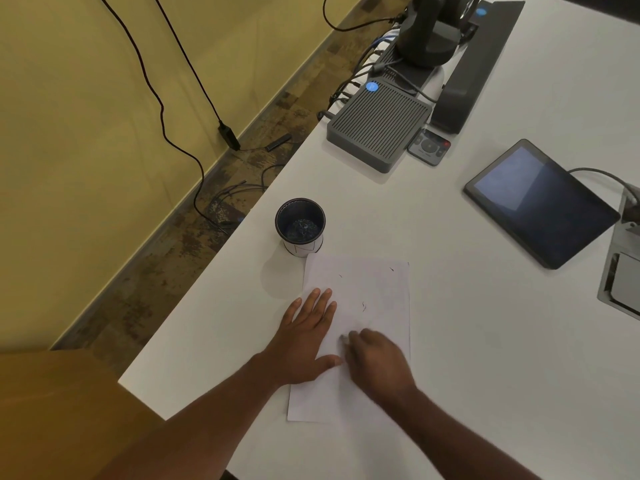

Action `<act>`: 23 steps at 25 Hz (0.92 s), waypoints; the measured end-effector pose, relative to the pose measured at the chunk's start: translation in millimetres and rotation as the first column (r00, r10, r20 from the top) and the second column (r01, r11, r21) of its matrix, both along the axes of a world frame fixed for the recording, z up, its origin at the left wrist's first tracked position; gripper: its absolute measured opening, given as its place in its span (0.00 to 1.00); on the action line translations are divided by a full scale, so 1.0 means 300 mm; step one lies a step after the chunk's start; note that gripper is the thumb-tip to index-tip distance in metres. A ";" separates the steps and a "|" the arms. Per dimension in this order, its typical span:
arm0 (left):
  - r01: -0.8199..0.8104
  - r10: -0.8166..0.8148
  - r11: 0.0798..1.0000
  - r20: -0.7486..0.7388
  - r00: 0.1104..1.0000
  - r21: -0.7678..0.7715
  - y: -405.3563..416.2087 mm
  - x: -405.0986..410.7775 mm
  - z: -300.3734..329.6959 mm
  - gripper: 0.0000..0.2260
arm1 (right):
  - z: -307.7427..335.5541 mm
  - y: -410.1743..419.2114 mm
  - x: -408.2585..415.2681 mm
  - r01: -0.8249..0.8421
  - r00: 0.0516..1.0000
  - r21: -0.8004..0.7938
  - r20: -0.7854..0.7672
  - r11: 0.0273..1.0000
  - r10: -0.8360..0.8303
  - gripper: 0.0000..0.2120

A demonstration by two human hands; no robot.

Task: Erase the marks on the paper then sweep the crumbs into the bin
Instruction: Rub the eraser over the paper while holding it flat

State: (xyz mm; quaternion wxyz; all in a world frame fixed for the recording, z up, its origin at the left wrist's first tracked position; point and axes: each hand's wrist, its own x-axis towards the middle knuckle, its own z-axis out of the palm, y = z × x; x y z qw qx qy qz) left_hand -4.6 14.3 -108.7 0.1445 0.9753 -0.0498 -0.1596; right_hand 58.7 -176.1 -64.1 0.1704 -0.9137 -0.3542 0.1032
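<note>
Nearest me, both forearms reached onto the paper (360,327) on the white table (485,341), my left hand (304,344) pressed flat with fingers straight and slightly spread, my right hand (377,362) curled, blurred fingertips seemingly pinching something small, faint marks (363,306) beyond, the bin (300,223) just past the sheet's far-left corner.

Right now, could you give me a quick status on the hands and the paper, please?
Left hand flat, pinning paper. Right hand curled at sheet, eraser not discernible. Pencil marks remain. Small bin beyond sheet's far corner, path unobstructed.
</note>
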 end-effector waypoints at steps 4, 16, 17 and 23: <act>-0.001 0.001 1.000 -0.012 1.000 -0.011 0.000 0.004 0.004 0.43 | -0.007 -0.082 0.203 0.357 0.926 0.037 0.119 0.933 -0.359 0.13; -0.001 0.001 1.000 -0.021 1.000 -0.010 0.002 0.005 0.005 0.43 | -0.016 -0.033 0.035 0.064 0.996 -0.013 0.069 0.998 -0.063 0.08; 0.002 -0.002 1.000 -0.024 1.000 -0.006 0.000 0.006 0.007 0.43 | -0.012 -0.044 0.044 0.037 0.999 -0.022 0.036 0.999 -0.036 0.08; -0.001 0.001 1.000 -0.021 1.000 -0.005 -0.002 0.006 0.008 0.43 | 0.024 -0.024 0.096 0.228 0.973 0.008 0.025 0.974 -0.228 0.08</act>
